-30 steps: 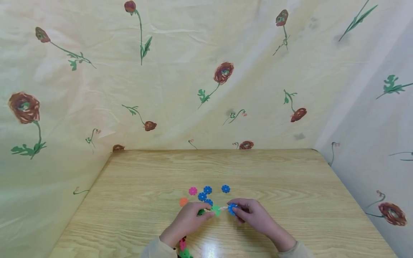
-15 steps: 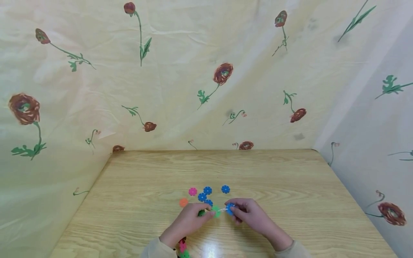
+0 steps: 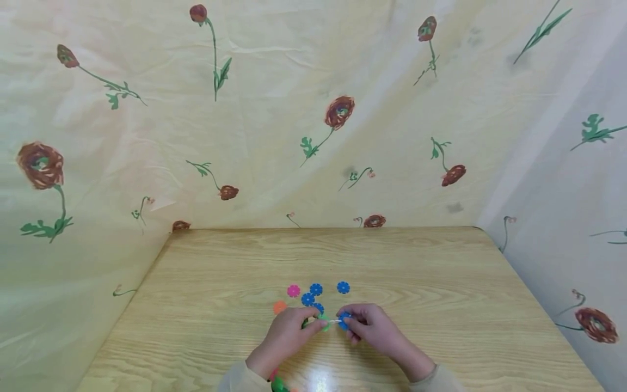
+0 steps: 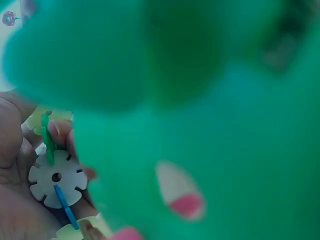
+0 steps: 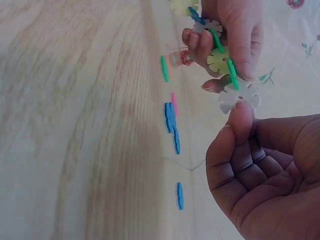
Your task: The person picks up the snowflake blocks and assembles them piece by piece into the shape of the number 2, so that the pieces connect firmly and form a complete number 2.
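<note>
In the head view my left hand [image 3: 289, 333] pinches a light green flower-shaped disc [image 3: 325, 323], part of a chain of slotted plastic discs. My right hand [image 3: 376, 326] pinches a blue disc [image 3: 344, 320] between thumb and fingers. Between them a white disc [image 3: 335, 321] shows edge-on, right at the blue one. The right wrist view shows this white disc [image 5: 249, 95] at the chain's end, joined to a green disc [image 5: 233, 75]; the blue disc is hidden there. A blurred green disc [image 4: 225, 150] covers most of the left wrist view.
Loose blue discs [image 3: 307, 299] lie beyond the hands, with a single blue disc [image 3: 343, 287] to their right. A pink disc [image 3: 293, 291] and an orange disc [image 3: 280, 307] lie to the left. More chain [image 3: 277, 383] hangs by the left sleeve. Flowered cloth [image 3: 274, 130] surrounds the wooden table [image 3: 416, 261].
My right hand has moved left with the blue disc, narrowing the gap to the light green disc. The left hand has stayed almost in place; less of the chain shows by its sleeve.
</note>
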Tool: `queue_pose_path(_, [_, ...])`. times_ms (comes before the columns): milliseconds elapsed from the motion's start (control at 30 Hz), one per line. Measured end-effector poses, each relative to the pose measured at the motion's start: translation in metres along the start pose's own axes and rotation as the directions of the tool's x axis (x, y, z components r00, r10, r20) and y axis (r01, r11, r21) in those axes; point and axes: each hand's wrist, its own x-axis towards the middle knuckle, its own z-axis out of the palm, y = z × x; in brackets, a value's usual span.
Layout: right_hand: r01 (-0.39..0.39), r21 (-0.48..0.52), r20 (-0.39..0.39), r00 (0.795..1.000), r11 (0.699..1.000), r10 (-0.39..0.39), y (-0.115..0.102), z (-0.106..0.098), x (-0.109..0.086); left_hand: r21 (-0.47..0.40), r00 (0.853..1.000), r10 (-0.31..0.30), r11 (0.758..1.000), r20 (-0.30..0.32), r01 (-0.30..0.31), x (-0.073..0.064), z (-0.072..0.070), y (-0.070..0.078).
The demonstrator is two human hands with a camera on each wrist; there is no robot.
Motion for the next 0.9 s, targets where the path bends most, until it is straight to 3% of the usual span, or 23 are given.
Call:
queue_pose_path(167, [0.01,0.069,0.011,1.0,0.998,-0.011,0.002,0.003,0.001,-0.029,1.0,0.006,1.0,0.023,-0.005,0.0,0.0,-0.004])
queue_pose_path(367, [0.021,0.035,-0.004,1.0,0.999,-0.021,0.002,0.008,0.004,-0.014,0.999,-0.02,1.0,0.036,0.021,-0.001,-0.001,-0.008])
queue_pose_path(533, [0.015,0.068,-0.01,1.0,0.998,-0.014,0.0,0.01,0.007,-0.033,0.997,-0.062,0.997,0.042,0.064,-0.002,-0.01,-0.008])
queue_pose_path(633, [0.02,0.09,-0.012,1.0,0.996,-0.019,-0.002,0.011,0.009,-0.065,0.996,-0.084,0.994,0.016,0.085,-0.002,-0.018,-0.006])
queue_pose_path(700, [0.024,0.101,-0.016,1.0,0.995,-0.023,-0.003,0.011,0.009,-0.113,0.994,-0.103,0.989,-0.033,0.099,-0.003,-0.022,-0.005])
queue_pose_path(767, [0.028,0.1,-0.025,0.999,0.995,-0.026,-0.004,0.012,0.009,-0.136,0.983,-0.106,0.987,-0.15,0.086,-0.005,-0.025,-0.003])
queue_pose_path(833, [0.037,0.099,-0.032,0.999,0.994,-0.034,-0.003,0.012,0.009,-0.13,0.95,-0.085,0.99,-0.302,0.047,-0.006,-0.028,0.0])
queue_pose_path(900, [0.052,0.092,-0.036,0.998,0.994,-0.049,-0.003,0.013,0.009,-0.109,0.896,-0.058,0.994,-0.441,0.01,-0.008,-0.031,0.005])
